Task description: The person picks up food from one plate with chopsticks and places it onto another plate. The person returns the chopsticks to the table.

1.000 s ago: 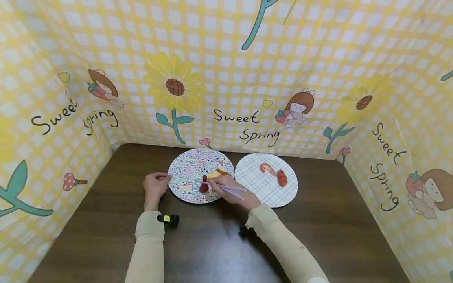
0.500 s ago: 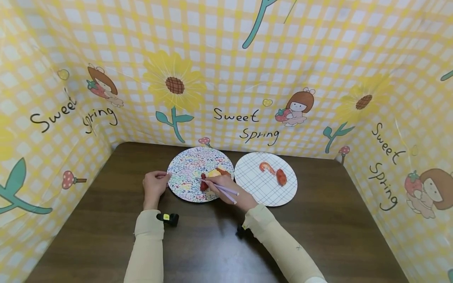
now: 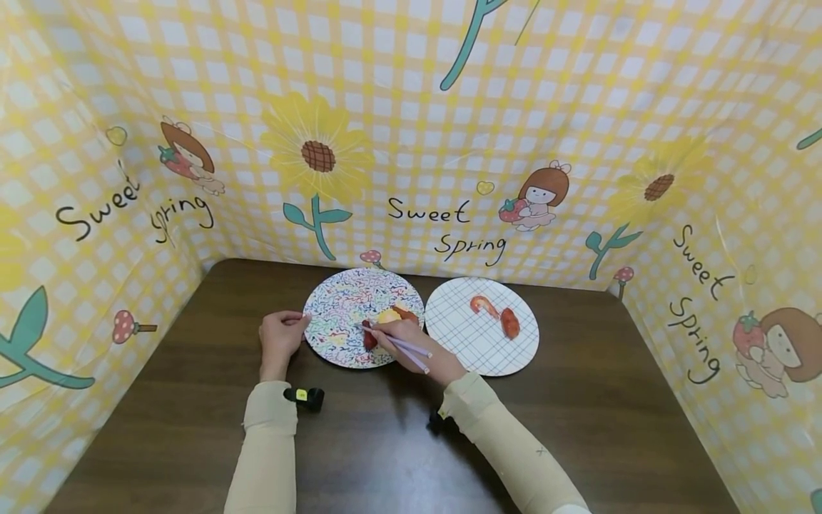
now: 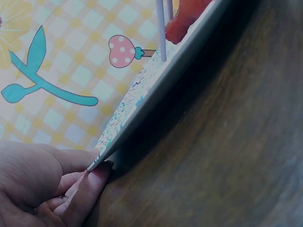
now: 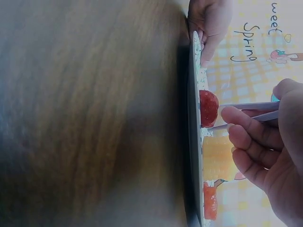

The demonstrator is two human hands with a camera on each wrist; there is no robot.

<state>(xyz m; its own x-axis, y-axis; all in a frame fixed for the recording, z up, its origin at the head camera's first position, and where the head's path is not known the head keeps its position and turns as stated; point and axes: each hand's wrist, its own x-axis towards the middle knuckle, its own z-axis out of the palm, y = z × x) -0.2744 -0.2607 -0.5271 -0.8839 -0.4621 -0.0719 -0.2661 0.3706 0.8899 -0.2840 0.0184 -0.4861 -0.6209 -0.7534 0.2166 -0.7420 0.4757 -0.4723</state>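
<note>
On the left plate (image 3: 334,303) lies red food (image 3: 369,340), near the chopsticks (image 3: 417,349) which the right hand (image 3: 403,333) grips. The left hand (image 3: 281,341) pinches the plate; uneven squeezing could make the food slip away.

L wrist cam: 2 chopsticks (image 4: 161,33) cut off @ top.

A dark brown wooden table (image 3: 359,442) bears a squiggle-patterned plate (image 3: 340,303) and, just beside it, a grid-lined plate (image 3: 457,318).
</note>
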